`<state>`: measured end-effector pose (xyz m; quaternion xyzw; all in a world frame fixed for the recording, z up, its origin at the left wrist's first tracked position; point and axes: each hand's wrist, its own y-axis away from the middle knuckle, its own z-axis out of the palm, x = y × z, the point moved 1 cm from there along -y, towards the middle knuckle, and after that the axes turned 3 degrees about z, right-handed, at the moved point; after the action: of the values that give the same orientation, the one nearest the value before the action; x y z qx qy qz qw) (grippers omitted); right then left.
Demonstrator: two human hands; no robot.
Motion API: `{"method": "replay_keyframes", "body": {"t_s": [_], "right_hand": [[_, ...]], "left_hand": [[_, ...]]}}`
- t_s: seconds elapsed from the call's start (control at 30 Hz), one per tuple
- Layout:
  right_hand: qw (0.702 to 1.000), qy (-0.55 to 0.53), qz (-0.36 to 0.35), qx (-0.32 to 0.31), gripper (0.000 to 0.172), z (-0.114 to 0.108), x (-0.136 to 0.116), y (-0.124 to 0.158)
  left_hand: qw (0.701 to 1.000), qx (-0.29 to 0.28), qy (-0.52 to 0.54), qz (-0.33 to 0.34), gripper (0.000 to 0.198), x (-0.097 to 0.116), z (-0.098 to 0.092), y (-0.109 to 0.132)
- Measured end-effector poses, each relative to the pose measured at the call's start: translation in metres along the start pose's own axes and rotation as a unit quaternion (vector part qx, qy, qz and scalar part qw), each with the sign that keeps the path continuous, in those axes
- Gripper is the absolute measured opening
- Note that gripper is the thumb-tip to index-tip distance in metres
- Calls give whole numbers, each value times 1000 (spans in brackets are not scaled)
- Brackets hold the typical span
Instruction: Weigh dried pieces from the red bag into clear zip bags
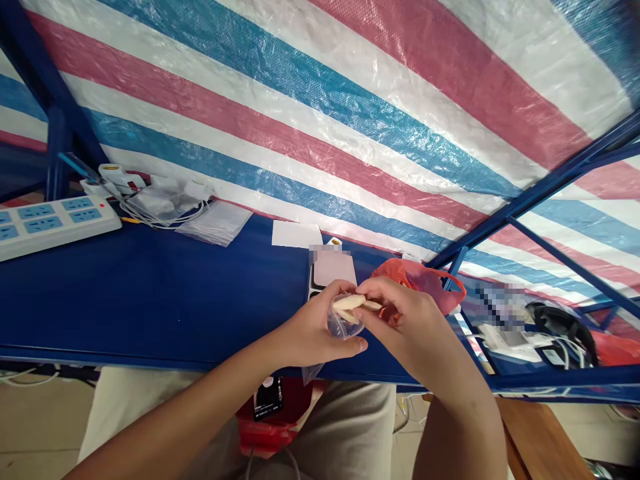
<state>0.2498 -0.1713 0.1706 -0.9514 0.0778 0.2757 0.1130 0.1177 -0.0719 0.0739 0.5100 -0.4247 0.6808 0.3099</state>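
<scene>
My left hand (320,333) is wrapped round a small clear plastic cup (338,325), its thumb stretched along the near side. Several flat, cream-coloured oval pieces (349,303) stick up out of the cup; what they are I cannot make out. From the right, my right hand (407,323) reaches to the cup's mouth, its fingers pinching one such piece. Just beyond my hands lies a white box (334,269) with a pale pinkish top, partly covered by my left hand. A red plastic bag (407,270) sits behind my right hand.
On the blue table (150,293) stand a white power strip (60,223), tangled cables (165,203), clear bags (217,222) and a white card (297,234). A red bag with a black box (269,399) is at my lap. Striped sheeting and blue bars enclose the table; black headphones (563,327) lie right.
</scene>
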Motion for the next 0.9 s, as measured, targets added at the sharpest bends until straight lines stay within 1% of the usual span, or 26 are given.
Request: {"method": "replay_keyframes", "body": {"t_s": [0.07, 0.17, 0.3, 0.4, 0.47, 0.57, 0.67, 0.73, 0.83, 0.9], "right_hand": [[999, 29, -32, -18, 16, -3, -4, 0], [996, 57, -51, -41, 22, -8, -7, 2], [989, 74, -79, -104, 26, -9, -12, 3], [983, 78, -77, -145, 30, -7, -16, 2], [983, 77, -74, -149, 32, -8, -18, 2], [986, 69, -77, -128, 34, -15, -18, 3], [989, 57, -73, -113, 27, -20, -13, 6], [988, 50, -77, -122, 24, -18, -10, 7], [986, 36, -78, -145, 15, -12, -9, 6], [989, 17, -57, -134, 17, -11, -8, 4]], "left_hand": [[1000, -20, 21, 1, 51, 1, -2, -1], [995, -64, 69, -13, 54, 1, -6, -2], [989, -114, 91, -19, 54, -3, -8, -4], [983, -142, 112, -26, 54, -6, -8, -7], [975, -161, 145, -42, 53, -8, -8, -9], [962, -172, 200, -67, 50, -10, -9, -13], [956, -156, 237, -78, 50, -8, -11, -17], [948, -152, 268, -80, 52, -8, -12, -19], [933, -162, 309, -84, 56, -11, -12, -23], [929, -178, 312, -86, 56, -15, -16, -26]]}}
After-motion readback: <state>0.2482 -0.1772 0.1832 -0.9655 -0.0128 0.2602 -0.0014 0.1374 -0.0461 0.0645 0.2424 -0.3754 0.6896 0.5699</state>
